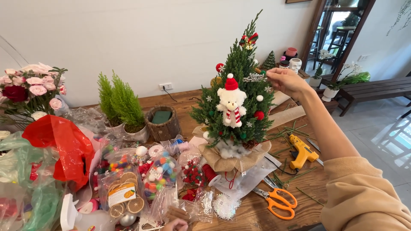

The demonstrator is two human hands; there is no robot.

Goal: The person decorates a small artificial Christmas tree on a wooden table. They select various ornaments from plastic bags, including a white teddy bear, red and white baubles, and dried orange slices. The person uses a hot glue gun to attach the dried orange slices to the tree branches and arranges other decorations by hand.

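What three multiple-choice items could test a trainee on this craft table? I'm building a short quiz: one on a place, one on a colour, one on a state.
1. Where do the orange scissors lie?
A. right of the small tree's base
B. under the roses
C. on the bench

2. The bear ornament's hat is:
A. blue
B. red
C. green

3. The right hand is:
A. flat on the table
B. gripping the glue gun
C. raised, pinching a silver ornament at the tree

Key: 1 A, they lie by the burlap wrap; 2 B, red with white pompom; 3 C, fingers pinch it.
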